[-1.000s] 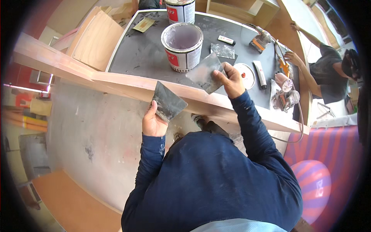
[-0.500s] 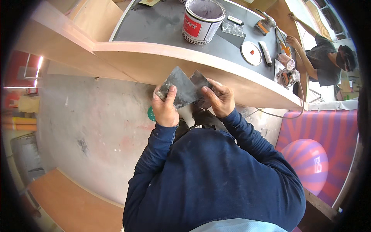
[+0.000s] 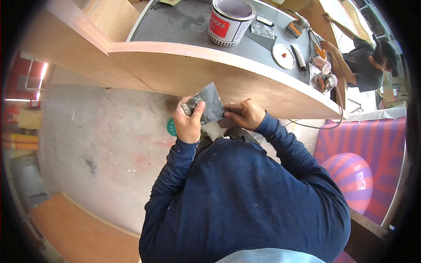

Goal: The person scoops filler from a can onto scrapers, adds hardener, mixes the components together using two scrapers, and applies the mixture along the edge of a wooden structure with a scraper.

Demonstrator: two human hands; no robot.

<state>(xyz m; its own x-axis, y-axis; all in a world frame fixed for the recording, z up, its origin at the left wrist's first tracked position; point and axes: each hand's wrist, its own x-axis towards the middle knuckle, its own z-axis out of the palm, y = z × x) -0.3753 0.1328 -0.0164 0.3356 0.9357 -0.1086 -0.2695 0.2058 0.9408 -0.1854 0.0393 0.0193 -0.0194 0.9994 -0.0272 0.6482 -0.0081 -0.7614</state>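
Two flat metal scraper blades sat together in front of the person's chest, just below the curved plywood edge (image 3: 245, 83) of the workbench. The upper scraper blade (image 3: 209, 101) was a broad grey wedge, smeared and dull, its wide end pointing up toward the wood and tilted slightly to the person's right. Under it, a paler second blade (image 3: 215, 129) showed only as a light corner pointing down toward the dark blue sweater; how the two met was hidden by the fingers. The left hand (image 3: 189, 119) was clenched around the putty-crusted handle end of the upper blade, thumb laid along the metal and the other fingers wrapped behind it. The right hand (image 3: 245, 115) gripped from the other side, its fingers curled tight and its fingertips (image 3: 228, 115) pressed against the blade's right edge. Neither hand was slack. On the grey benchtop beyond stood an open paint can (image 3: 230, 18) with a red label, a round lid (image 3: 283, 56) lying flat well to its right, and a white tube (image 3: 299, 57) just beside the lid. Another person's hand (image 3: 328, 46) rested at the far end of the bench.
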